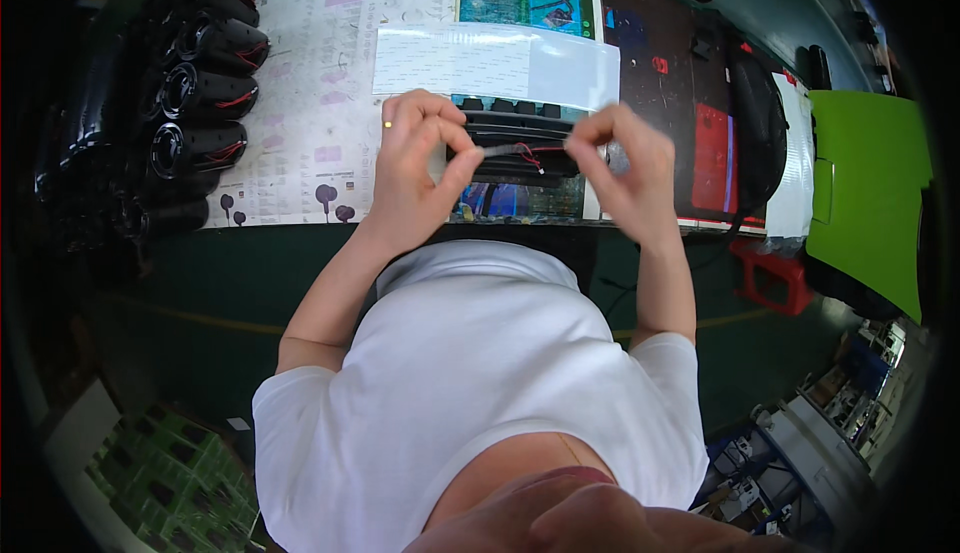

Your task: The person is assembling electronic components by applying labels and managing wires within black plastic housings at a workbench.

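Observation:
My left hand [415, 168] is closed in a pinch on one end of a short grey strip or sleeve [497, 151] round thin wires. Opposite it, my right hand [630, 168] pinches the red wire [552, 148] that runs on from the strip. From the middle a loose red and black lead hangs down, ending in a small white connector [541, 170]. Just beneath the wires a long black plastic housing [520, 125] lies on the table, partly covered by my hands. A yellow band shows on a left finger.
Beyond the housing lies a white sheet of labels [455, 63]. Several black cylindrical housings with red wires [205, 93] line the table's left side. A black bag [755, 123] sits at the right, beside a bright green panel [865, 188]. A red stool [775, 278] stands below.

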A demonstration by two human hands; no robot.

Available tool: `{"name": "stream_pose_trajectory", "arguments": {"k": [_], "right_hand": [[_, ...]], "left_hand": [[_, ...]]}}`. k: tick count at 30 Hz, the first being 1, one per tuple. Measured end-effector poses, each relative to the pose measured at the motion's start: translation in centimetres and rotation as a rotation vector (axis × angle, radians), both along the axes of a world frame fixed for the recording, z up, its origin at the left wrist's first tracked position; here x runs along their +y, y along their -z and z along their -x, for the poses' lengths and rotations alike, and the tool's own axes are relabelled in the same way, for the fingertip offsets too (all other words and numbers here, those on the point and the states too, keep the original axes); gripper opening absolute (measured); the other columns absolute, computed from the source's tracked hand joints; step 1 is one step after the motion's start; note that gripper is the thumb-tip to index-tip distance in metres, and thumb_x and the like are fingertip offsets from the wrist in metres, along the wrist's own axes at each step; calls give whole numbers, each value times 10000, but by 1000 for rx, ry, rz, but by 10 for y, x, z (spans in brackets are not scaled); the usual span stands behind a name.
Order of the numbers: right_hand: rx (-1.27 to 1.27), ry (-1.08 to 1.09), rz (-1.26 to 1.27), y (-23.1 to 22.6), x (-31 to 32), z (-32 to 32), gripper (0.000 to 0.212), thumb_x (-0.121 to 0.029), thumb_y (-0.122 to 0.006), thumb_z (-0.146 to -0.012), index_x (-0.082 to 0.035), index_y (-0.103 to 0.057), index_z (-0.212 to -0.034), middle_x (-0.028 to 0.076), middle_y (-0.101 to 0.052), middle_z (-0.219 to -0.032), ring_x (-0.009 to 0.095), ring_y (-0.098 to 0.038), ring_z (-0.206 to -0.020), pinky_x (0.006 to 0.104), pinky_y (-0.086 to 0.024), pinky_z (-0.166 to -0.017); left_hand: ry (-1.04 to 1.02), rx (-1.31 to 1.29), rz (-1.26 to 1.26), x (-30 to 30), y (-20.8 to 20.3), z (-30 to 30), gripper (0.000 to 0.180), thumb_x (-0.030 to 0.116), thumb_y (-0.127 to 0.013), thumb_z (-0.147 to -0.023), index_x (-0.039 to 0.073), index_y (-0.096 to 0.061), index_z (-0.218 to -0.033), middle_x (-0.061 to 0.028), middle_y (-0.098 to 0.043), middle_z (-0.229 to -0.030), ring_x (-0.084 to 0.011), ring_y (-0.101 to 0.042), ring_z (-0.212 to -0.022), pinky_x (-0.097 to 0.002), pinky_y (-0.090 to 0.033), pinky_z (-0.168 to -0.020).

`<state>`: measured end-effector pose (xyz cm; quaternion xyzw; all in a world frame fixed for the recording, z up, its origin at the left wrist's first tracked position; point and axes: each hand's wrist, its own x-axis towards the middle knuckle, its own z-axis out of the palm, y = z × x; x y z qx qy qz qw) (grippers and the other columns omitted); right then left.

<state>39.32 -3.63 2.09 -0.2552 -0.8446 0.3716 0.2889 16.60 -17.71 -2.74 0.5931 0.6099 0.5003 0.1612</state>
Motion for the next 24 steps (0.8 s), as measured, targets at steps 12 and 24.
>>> {"name": "stream_pose_trajectory", "arguments": {"k": [12,24], "right_hand": [[-129,116,-283,29,-35,-5,218,105,-794,-833,-19,-631,-907,111,-668,-842,293,-668,-741,376,-520,-650],[-145,89,-265,30,-46,-11,200,86,-779,-826,-23,-635,-911,111,-646,-845,310,-660,-744,404,-519,-630]], "left_hand": [[-73,175,150,-7,0,-17,172,19,-822,-862,23,-655,-905,-179,-518,-1219,-377,-458,-1158,-480,-438,-940],[-62,273,133,-15,-11,-23,185,-3,-828,-842,29,-656,-900,-158,-532,-1138,-381,-492,-1059,-473,-462,-858]]}}
